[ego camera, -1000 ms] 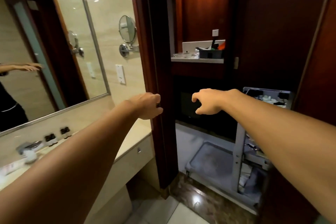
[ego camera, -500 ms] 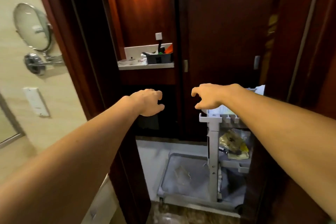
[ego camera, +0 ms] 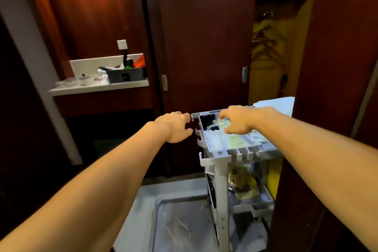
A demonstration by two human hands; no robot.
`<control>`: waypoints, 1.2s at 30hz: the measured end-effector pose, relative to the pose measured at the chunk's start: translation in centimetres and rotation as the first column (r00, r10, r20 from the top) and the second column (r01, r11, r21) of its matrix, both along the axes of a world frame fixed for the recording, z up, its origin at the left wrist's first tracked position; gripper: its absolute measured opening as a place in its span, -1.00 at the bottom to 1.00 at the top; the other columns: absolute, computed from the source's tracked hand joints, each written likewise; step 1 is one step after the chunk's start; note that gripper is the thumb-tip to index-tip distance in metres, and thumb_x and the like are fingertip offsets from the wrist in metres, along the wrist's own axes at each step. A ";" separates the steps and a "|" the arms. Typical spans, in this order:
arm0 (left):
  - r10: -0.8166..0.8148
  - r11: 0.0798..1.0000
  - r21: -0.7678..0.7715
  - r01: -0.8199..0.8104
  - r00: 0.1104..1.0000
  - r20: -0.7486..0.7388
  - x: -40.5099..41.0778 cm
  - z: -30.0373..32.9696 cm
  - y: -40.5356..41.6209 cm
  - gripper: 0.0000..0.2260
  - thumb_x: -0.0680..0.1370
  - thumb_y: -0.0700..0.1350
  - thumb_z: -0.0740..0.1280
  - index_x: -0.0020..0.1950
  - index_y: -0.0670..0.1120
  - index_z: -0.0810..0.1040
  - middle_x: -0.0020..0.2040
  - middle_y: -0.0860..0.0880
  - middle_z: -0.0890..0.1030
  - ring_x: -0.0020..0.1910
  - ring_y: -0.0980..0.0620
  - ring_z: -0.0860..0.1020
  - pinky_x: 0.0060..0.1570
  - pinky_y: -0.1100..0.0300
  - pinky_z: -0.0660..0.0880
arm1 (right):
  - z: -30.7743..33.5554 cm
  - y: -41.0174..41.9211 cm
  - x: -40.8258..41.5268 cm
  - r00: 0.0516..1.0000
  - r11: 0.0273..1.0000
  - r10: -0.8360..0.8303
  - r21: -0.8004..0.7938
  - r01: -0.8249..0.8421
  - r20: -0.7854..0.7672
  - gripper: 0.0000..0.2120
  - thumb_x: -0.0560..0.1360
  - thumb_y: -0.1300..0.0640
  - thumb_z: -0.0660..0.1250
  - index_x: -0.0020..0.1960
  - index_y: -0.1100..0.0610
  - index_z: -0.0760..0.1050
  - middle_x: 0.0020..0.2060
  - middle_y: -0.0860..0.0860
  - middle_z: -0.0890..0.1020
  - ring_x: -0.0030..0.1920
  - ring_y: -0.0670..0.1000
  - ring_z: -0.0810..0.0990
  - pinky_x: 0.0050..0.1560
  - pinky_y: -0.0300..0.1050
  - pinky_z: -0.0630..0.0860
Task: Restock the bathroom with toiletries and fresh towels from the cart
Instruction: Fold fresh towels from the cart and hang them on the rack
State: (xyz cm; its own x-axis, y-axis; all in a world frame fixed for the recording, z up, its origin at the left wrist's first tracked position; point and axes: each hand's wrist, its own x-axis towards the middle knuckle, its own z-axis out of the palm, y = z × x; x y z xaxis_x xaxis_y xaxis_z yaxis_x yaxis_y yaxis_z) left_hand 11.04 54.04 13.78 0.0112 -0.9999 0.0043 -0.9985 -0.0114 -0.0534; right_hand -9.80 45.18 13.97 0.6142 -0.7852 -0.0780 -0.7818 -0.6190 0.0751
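A grey housekeeping cart point(ego camera: 219, 172) stands in the doorway ahead, right of centre. Its top tray point(ego camera: 212, 150) holds small dark bottles point(ego camera: 209, 121), wrapped pale toiletry packets point(ego camera: 235, 141) and flat white sachets. A white towel point(ego camera: 275, 103) lies at the tray's far right. My right hand point(ego camera: 237, 119) hovers over the tray's back part with fingers loosely curled downward, holding nothing. My left hand point(ego camera: 177, 127) floats just left of the tray's corner, fingers loosely curled and empty. A crumpled yellowish bag point(ego camera: 243, 184) sits on the middle shelf.
Dark wooden door panels point(ego camera: 204, 47) rise behind the cart and a wooden frame point(ego camera: 327, 108) flanks it on the right. A white shelf point(ego camera: 98, 86) at back left carries a dark caddy point(ego camera: 126, 74). The cart's flat grey base point(ego camera: 180, 227) lies on the floor below.
My view has swung right, away from the bathroom mirror and counter toward the cart. Both hands have come forward, and the right one now hovers over the cart's top tray.
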 end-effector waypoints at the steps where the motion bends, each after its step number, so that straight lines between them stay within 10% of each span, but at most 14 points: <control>1: -0.023 1.000 0.000 0.023 1.000 -0.002 0.2 -0.1 -2.3 -0.56 0.62 0.13 0.21 0.45 -0.01 0.34 0.31 -0.10 0.45 0.23 -0.16 0.51 0.20 -0.06 0.49 | 0.2 -1.8 0.0 1.000 1.000 -0.022 -0.003 0.022 -0.001 -0.49 0.58 0.00 0.31 0.47 0.08 0.28 0.32 0.12 0.43 0.23 0.17 0.49 0.16 0.04 0.49; 36: -0.701 0.711 0.118 0.694 0.713 0.028 -6.5 -6.0 -51.2 -0.58 0.66 0.06 0.15 0.49 -0.04 0.24 0.38 -0.13 0.34 0.28 -0.16 0.40 0.15 -0.01 0.43 | -7.0 -33.4 -8.6 0.678 0.681 -0.727 0.019 0.732 -0.110 -0.52 0.58 0.01 0.24 0.47 0.00 0.26 0.32 0.08 0.33 0.13 0.17 0.49 -0.08 0.00 0.38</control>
State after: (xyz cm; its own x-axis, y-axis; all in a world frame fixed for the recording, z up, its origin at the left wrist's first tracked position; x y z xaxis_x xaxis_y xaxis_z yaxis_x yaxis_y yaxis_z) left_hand 4.55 2.81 7.74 -0.6862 -0.7186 -0.1129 -0.7143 0.6950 -0.0821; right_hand -18.40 11.82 7.00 -0.1632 -0.9735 -0.1601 -0.9790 0.1397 0.1485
